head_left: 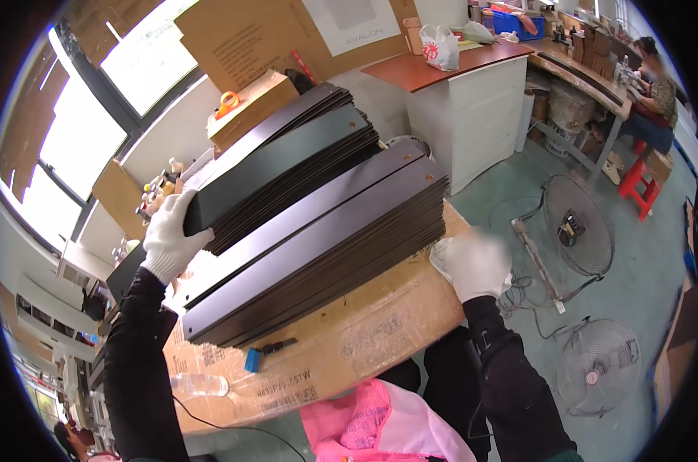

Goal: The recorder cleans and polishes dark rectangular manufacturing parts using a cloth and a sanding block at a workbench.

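Several stacks of long dark flat panels with small holes at their ends lie slantwise on a cardboard-covered table. My left hand [168,235], in a white glove, grips the left end of the greenish-dark panel stack [287,154], its thumb at the near edge. Closer to me is a purplish-grey panel stack [326,235]. At the table's right edge my right hand [476,266], gloved too and blurred, is closed on what looks like a crumpled white cloth [440,258]. Its fingers are largely smeared.
On the cardboard [372,335] lie a small blue block [252,359] and a clear bottle [202,385]. Orange tape [227,102] rests on a box behind the stacks. Two fans, one of them a grey fan [599,366], occupy the right floor. A person [657,96] sits at the far bench.
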The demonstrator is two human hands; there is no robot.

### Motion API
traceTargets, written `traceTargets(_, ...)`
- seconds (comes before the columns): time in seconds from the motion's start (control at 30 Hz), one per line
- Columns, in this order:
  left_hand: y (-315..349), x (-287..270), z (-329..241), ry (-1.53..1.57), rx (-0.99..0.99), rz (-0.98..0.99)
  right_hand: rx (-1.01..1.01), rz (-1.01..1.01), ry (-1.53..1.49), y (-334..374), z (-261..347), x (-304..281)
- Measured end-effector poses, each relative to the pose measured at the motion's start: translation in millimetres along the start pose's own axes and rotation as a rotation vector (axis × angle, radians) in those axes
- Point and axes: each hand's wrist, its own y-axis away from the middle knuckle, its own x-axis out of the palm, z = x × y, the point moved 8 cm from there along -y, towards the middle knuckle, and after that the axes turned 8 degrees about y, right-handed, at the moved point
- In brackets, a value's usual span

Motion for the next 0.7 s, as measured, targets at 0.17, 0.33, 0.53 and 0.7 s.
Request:
traceTargets(0.17, -52.1, 79.1, 13.2, 0.116, -0.014, 0.131, -0.010, -0.126, 0.003, 1.0, 3.6, -4.5)
traceTargets(0.33, -81.3, 143.0, 5.6, 0.255, 0.030, 0.387, 0.063, -0.003, -0.042, 0.6, -2.3, 1.8)
traceTargets(0.53, -86.0, 185.7, 21.0, 0.262, -0.047, 0.521, 0.048, -0.089, -0.013, 5.7, -2.2, 4.6)
traceTargets(0.7, -84.7, 198.4, 28.6, 0.014, -0.016, 0.752, 0.003, -0.151, 0.025, 5.9, 0.2, 1.5)
